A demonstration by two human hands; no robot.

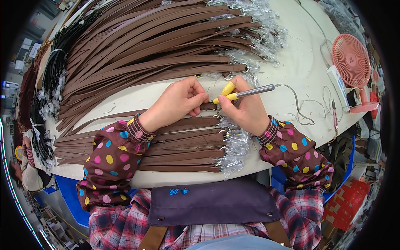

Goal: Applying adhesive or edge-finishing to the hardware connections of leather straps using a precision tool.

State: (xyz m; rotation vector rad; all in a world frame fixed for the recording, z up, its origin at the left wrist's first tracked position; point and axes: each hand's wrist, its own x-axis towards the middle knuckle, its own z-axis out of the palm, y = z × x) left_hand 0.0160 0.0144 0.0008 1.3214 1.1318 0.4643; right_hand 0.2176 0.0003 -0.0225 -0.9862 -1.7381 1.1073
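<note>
Fingers (199,99) of my left hand (175,103) are pinched shut on the end of a brown strap (207,106), pinning it flat on the white table (287,62) so the tip stays put under the tool. Right hand (246,109) is closed around a pen-like heated tool (243,92), yellow grip between thumb and forefinger, metal barrel pointing away to the right, its grey cord (298,106) trailing across the table. Tool tip meets the strap end right between my hands; exact contact point is hidden by my fingers, so I can't tell if it touches.

Both wrists are down on the near pile of straps (179,148), forearms in dotted sleeve covers (110,160) angled inward, which steadies the fine work. Plastic-wrapped buckles (235,146) sit just under my right wrist.

Beyond the hands: big fan of brown straps (158,46), black ones (62,50) at far left. Pink desk fan (352,62) at far right.
</note>
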